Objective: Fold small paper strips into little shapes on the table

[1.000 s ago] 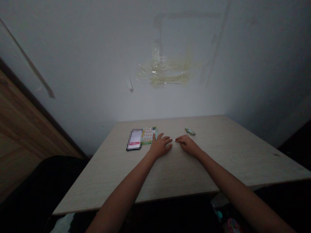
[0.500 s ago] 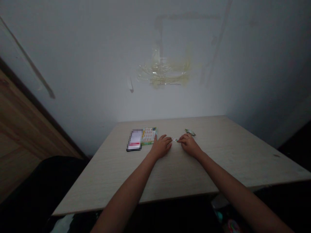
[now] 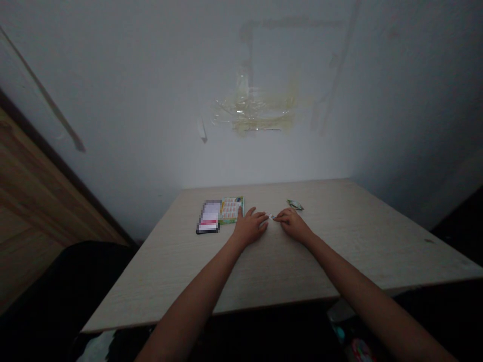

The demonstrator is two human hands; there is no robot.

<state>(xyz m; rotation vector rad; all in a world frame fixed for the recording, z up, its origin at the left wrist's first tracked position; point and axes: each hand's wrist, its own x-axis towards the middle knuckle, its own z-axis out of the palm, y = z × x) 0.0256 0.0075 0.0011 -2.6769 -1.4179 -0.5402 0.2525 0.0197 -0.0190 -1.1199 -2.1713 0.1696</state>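
Reaches in from the bottom of the frame over the near edge of the pale table (image 3: 279,286), forearms converging toward the centre. Just below and right of centre, has a small pale strip (image 3: 270,216) between the fingertips of the left hand (image 3: 249,229) and the right hand (image 3: 297,226), low over the tabletop or flat on it. With the left, holds the fingers spread, palm down, beside the strip's left end, perhaps touching it; with the right, bunches the fingers close together at the other end. Too small to tell whether pinching or merely pressing there. To handle such a slight piece well, best to steady one end lightly with the left, work the other with the right fingertips alone, and avoid tugging or creasing; also wise to watch the left little finger, close against the booklet (image 3: 231,208), so as not to nudge it. Compared with half a second ago, shows the left fingers fanned wider, the right fingertips slightly farther left, and a little less of the strip. Left of centre, shows no clear change in the booklet or in the phone (image 3: 210,216) overlapping its left side; likewise with the small green packet (image 3: 295,204) just beyond the right hand. Farthest off, in the upper middle, bears crinkled clear tape (image 3: 264,118) on the wall (image 3: 158,100).
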